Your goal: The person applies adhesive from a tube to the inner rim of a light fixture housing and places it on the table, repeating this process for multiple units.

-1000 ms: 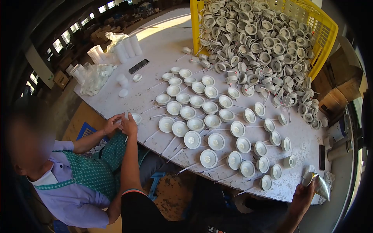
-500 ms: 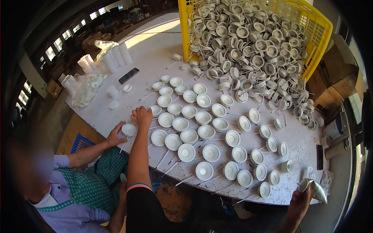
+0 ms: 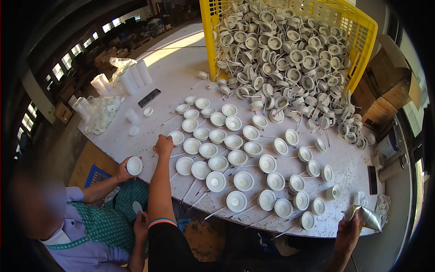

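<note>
Head cam: left hand (image 3: 163, 146) is hovering around 9 o'clock, fingers partly curled and right by a white cup (image 3: 176, 138). Can't tell if they're actually gripping it. If that wrist is dipping too low, I'd worry about the forearm snagging wires and dragging the nearby cups around, since they're sitting so close together.

Right hand (image 3: 348, 233) is at 4 o'clock, fingers closed on one end of a silver pouch (image 3: 370, 218) by the table (image 3: 335, 131) edge. A loose pinch could be letting it slip, and a careless swing could be clipping the cup (image 3: 307, 221) just inward.

A co-worker's hand (image 3: 122, 172) is holding another cup (image 3: 134, 166) at 8 o'clock, so bumping is a risk. Up at 1 o'clock, parts (image 3: 294, 72) are spilling from the yellow crate (image 3: 207, 45); one nudge could be starting a slide.
</note>
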